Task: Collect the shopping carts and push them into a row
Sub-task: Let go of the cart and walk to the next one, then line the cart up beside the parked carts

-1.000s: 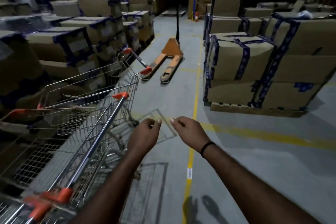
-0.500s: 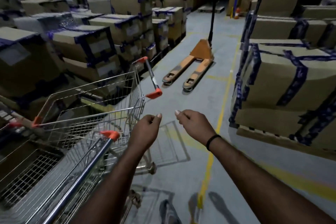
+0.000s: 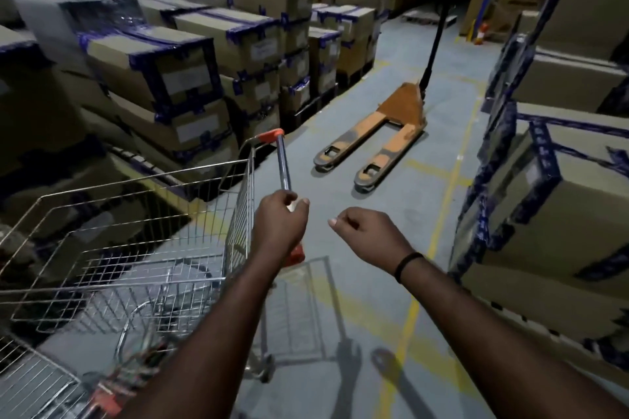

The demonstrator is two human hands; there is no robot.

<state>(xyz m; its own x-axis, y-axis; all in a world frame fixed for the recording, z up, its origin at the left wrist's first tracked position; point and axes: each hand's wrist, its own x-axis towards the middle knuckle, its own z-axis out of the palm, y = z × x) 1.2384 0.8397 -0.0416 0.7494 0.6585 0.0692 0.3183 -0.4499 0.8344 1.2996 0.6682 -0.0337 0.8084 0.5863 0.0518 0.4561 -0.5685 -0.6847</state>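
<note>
Shopping cart (image 3: 242,211): bright wire metal; its handle bar (image 3: 283,167) polished, end cap (image 3: 270,135) orange plastic. Beyond the cart, pallet jack (image 3: 406,105): scuffed, dull orange paint. Left of the cart, boxes (image 3: 160,68): matt cardboard, glossy blue tape. Floor (image 3: 367,282): matt grey

Upright wire shopping cart (image 3: 136,231), orange-capped chrome handle (image 3: 283,163); second cart (image 3: 30,381) nearer, bottom left.
</note>
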